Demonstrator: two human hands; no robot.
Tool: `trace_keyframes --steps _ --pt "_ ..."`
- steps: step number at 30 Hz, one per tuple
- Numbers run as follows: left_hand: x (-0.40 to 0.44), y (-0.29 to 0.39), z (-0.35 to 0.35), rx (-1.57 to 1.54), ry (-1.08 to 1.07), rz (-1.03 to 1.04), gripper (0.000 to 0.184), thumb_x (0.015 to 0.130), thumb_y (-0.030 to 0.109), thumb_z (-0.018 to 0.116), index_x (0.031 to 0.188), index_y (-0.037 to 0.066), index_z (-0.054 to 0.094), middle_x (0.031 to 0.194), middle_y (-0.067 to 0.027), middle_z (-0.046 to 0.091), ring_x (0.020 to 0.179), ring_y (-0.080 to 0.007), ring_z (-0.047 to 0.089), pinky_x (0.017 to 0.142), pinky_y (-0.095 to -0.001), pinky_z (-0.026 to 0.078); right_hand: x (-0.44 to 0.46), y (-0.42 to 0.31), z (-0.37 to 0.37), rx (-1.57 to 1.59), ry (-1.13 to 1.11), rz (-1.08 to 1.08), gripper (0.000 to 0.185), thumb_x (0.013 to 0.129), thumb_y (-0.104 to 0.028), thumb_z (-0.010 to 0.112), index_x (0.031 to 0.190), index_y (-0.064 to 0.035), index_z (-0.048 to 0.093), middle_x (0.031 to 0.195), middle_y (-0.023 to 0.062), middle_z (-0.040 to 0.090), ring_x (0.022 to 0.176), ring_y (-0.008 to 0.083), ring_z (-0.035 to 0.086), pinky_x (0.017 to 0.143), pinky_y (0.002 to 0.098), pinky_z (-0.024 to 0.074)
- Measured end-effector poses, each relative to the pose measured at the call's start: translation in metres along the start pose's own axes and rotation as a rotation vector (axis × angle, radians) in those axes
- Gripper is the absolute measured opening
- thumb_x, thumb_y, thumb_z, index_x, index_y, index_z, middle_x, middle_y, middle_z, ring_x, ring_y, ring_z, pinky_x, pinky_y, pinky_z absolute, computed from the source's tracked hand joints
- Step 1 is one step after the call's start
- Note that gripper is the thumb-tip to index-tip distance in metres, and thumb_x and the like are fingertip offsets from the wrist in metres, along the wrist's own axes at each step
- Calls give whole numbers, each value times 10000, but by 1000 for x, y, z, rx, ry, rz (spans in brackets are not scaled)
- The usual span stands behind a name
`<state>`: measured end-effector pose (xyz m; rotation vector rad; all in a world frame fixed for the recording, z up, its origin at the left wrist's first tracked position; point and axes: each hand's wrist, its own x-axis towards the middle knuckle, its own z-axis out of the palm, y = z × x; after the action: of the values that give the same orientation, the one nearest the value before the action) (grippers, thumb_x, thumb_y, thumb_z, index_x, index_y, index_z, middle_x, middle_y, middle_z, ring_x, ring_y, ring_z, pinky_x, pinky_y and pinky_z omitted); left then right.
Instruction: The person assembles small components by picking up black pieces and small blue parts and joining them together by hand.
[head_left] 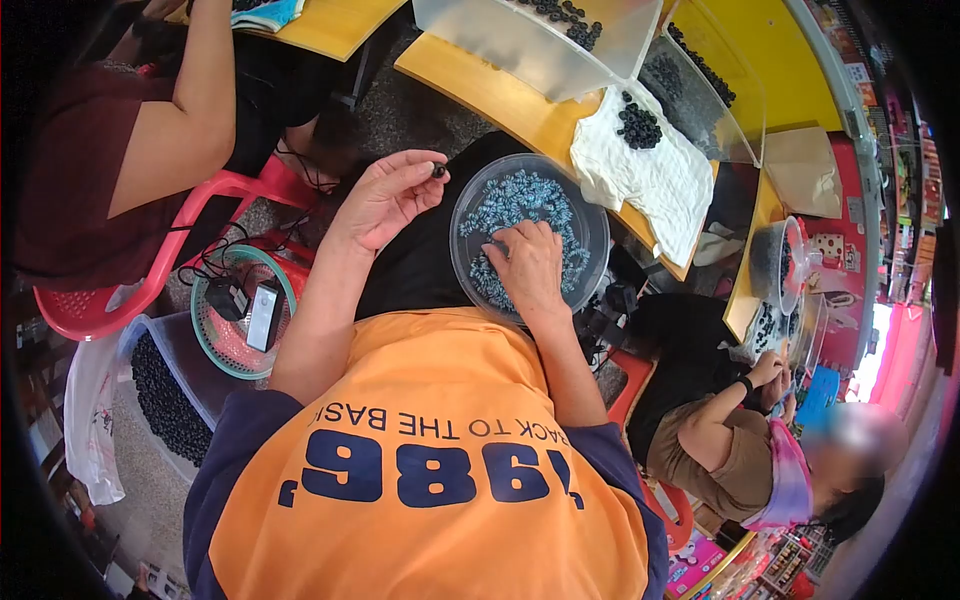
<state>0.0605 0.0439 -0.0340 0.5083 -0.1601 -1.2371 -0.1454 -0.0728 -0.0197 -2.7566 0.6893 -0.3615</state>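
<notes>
Pinching a small black piece [439,171] between thumb and forefinger, the left hand [392,200] in the head view sits at about ten o'clock from the clear bowl [594,215]; its remaining fingers are loosely curled, and the tip grip leaves most of the piece exposed, probably so that it can be seen and reached. The bowl appears to rest on the lap, over the black trousers [405,275], likely to bring its contents close to both hands. Inside, the right hand [530,265] dips into the small blue bits [520,200] from five o'clock. Its fingers are bent and slightly apart; I cannot tell whether they pinch one.

At two o'clock, a white cloth [610,175] lies partly over the yellow surface [470,75], bearing a pile of black pieces [638,125], perhaps to stop them rolling and keep them within reach. A clear bin [480,35] stands at twelve o'clock, its walls penning in more. At eight o'clock, a tub [185,350] on the floor holds a larger mass. Between eight and nine, a teal basket [212,345] carries a phone [263,317], seemingly set aside from the work.
</notes>
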Motion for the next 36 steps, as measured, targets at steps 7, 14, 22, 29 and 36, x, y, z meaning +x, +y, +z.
trace_keyframes --steps 7,14,22,29,36 --pt "8 -39 15 126 -152 -175 194 874 33 622 1064 -7 637 946 -105 681 840 -158 675 753 -262 563 1 4 -13 384 26 215 139 755 -108 723 880 -49 710 837 49 651 791 182 582 714 315 441" --pt "3 -66 30 80 -133 -173 160 878 49 629 1027 -7 649 918 -98 679 794 -149 664 737 -254 559 -7 4 -41 1142 282 378 134 807 40 678 938 16 694 914 43 676 819 77 595 716 195 474" --pt "-1 -69 36 104 -110 -131 150 872 20 628 1013 -22 653 918 -100 676 803 -153 666 741 -257 564 -4 -20 -53 617 349 126 174 757 33 701 919 -31 702 881 81 679 789 154 627 679 255 495" --pt "0 -73 34 134 -39 -146 144 878 28 624 1012 -16 654 926 -95 678 818 -156 670 739 -257 565 -5 -21 -47 435 434 27 148 733 24 710 867 -35 689 855 87 674 778 221 632 687 296 504" --pt "-2 -74 36 108 -42 -148 150 879 37 628 1018 -15 650 925 -97 678 821 -156 670 731 -255 564 -9 -23 -45 425 436 35 139 739 14 707 869 -33 684 840 79 672 776 222 630 709 307 497"
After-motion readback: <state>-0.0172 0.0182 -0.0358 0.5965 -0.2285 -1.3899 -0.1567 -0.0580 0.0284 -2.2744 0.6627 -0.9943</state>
